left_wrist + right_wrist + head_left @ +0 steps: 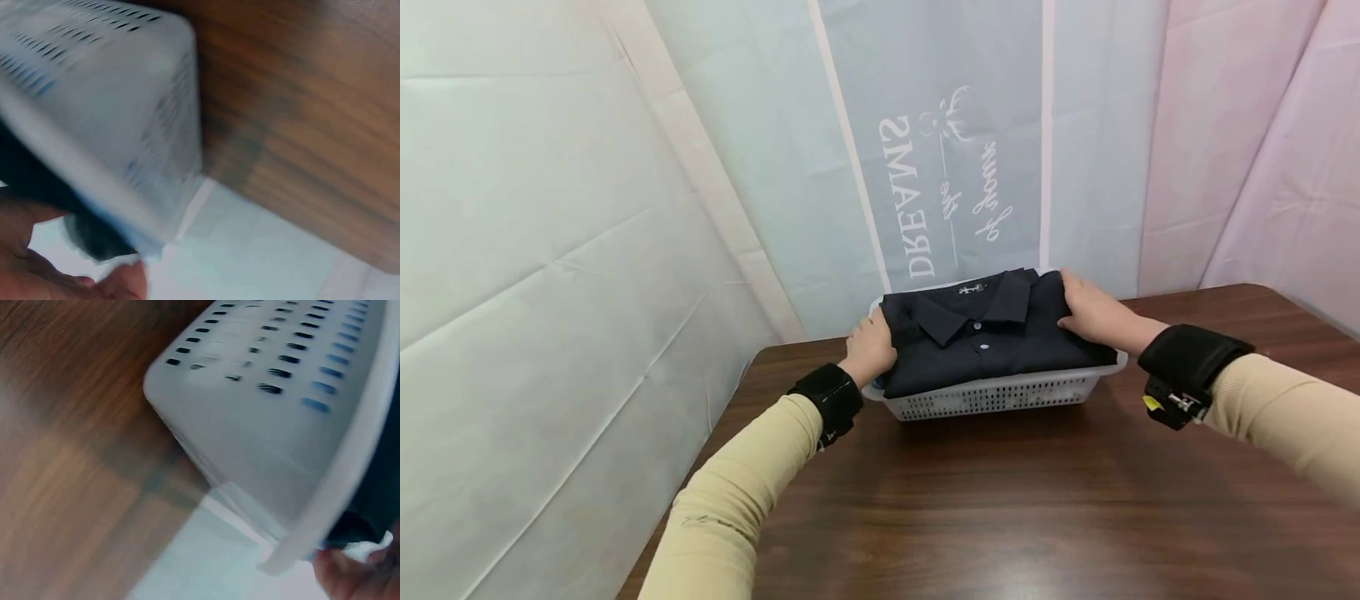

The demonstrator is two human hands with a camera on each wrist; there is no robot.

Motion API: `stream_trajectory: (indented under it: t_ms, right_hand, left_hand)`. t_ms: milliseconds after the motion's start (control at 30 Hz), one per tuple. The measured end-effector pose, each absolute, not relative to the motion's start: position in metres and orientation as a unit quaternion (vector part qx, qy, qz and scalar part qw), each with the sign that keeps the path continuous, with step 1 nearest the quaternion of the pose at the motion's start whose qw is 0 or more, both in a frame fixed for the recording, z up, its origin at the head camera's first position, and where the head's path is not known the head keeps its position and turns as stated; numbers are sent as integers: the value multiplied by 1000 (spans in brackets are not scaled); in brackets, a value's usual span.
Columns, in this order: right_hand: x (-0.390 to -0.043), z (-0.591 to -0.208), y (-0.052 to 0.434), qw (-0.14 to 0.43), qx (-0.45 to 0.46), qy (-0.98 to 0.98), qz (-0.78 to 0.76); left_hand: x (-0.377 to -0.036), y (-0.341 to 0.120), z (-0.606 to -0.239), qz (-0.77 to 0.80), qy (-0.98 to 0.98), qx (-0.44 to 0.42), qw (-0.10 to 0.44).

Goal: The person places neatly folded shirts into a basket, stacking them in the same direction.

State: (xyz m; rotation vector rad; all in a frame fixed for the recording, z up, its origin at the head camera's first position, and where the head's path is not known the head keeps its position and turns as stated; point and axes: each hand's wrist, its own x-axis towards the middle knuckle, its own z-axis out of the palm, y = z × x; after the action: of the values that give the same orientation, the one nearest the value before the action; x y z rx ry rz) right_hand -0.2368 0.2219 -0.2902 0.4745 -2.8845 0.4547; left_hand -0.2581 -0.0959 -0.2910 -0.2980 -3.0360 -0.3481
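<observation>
Setting: dark brown wood-grain tabletop (1000, 500) in a corner hung with pale plastic sheeting, a grey banner with white lettering (951, 167) behind.
Shirt: folded navy collared polo shirt (985, 337) lies collar-up in the white perforated plastic basket (992, 396), which sits at the far edge of the tabletop; the fold fills the basket and rises above its rim.
Left hand (871, 348): at the shirt's left edge over the basket rim, fingers curled around the fabric as far as the head view shows; the left wrist view is blurred.
Right hand (1093, 312): laid on the shirt's right edge near the collar, fingers bent over the fold; the grip underneath is hidden.
Doing it well: my judgement is that both hands should stay level and opposite each other, so the fold stays square, the collar flat, and no hem drapes over the rim.
Count: one shirt, one basket, two hands, two black wrist straps (1183, 371), one banner.
</observation>
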Motion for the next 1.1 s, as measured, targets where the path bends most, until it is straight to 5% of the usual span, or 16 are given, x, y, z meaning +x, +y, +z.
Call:
stream_trajectory:
  t_ms: [133,400,800,1100]
  right_hand:
    - [-234,-281,227,152,219,-960,90]
    - [-234,-311,240,22,222,-972,67]
    - [-251,-331,246,49,309,-949,-43]
    - [-253,-329,239,5,265,-963,-39]
  left_hand:
    - [-258,-97,-275,-53,-990,-127,-14]
    - [-269,-103,-289,-8,-961,-186,-204]
    - [-268,-98,-290,37,-956,-172,-233]
    - [-272,-92,-301,123,-954,-179,-206]
